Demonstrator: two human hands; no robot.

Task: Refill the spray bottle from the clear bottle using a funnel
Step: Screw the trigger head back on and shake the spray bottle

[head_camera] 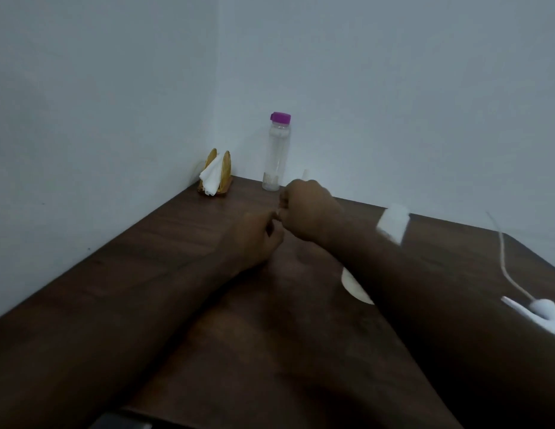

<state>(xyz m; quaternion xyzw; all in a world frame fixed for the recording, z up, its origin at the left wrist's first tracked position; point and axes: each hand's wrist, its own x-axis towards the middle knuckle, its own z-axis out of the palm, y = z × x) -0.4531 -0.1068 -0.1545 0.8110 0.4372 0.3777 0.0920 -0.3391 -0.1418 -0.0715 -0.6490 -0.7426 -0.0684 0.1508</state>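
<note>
Standing upright at the far corner of the table [177, 243]: clear bottle [275, 156], purple cap [280, 117] on, a little pale content at the bottom. It sits just beyond the fingers and apart from both hands, no contact.
Right hand [310, 212]: nearest the bottle, knuckles up, fingers curled under.
Left hand [257, 239]: slightly nearer and to the left, fingers also curled, tips meeting the right hand's. Small pale speck at the meeting pt; can't tell if anything is pinched there, too blurred.
Hidden/unclear: small white tip [305, 174] shows behind the right hand, rest covered. Pale disc [355, 287] partly under the right forearm [425, 289]. Blurred white obj [392, 222] on the far side of that forearm, shape unclear. Spray head [542, 311] w/ tube [502, 252] at right, cut by the frame edge.
Edges/room: napkin holder [216, 174] left of the bottle, against the wall [115, 88]. Walls close the far and left sides. Open wood runs between the forearms and left of the left hand.
</note>
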